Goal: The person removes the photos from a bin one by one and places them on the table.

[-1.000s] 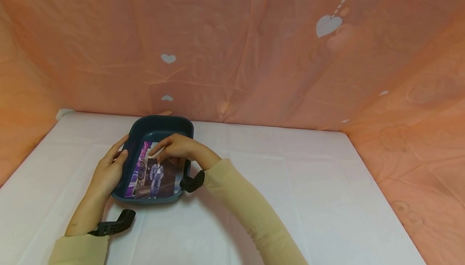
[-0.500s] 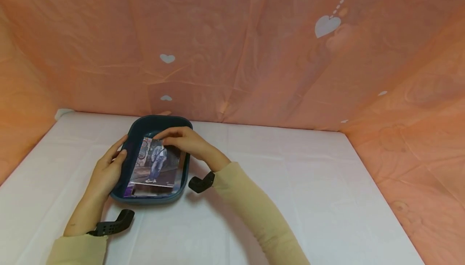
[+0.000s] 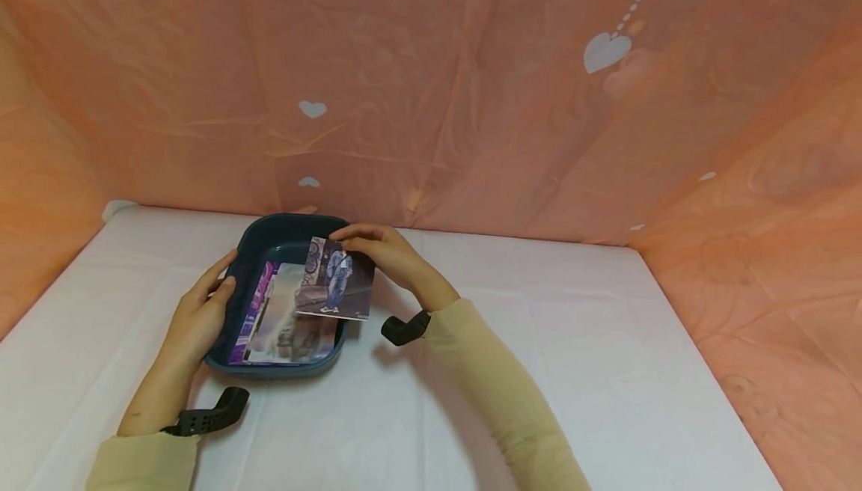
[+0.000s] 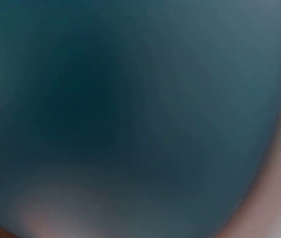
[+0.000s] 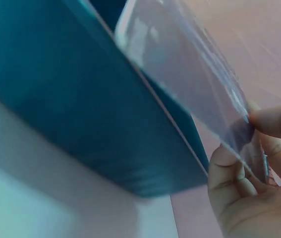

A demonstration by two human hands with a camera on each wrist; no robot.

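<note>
A dark teal, round-cornered tray (image 3: 272,235) stands at the left of the table. My left hand (image 3: 191,322) grips its left side, with the thumb at the rim. My right hand (image 3: 393,253) pinches a photo card (image 3: 346,289) by its upper edge, tilted over the tray's right rim. In the right wrist view, thumb and fingers hold this card (image 5: 180,69) above the tray wall (image 5: 81,99); its back looks glossy and clear, like a plastic sleeve. Inside the tray lie other picture cards (image 3: 279,311), one with a purple edge. The left wrist view is a teal blur.
The white-covered table (image 3: 539,356) extends to the right. An orange curtain (image 3: 438,87) with white hearts hangs along the back and both sides. A black wrist strap with a camera mount sits on each wrist (image 3: 212,416).
My right hand has taken hold of the top photo card and lifted it up and rightward to the tray's right rim, uncovering a pale picture beneath. My left hand has stayed in place.
</note>
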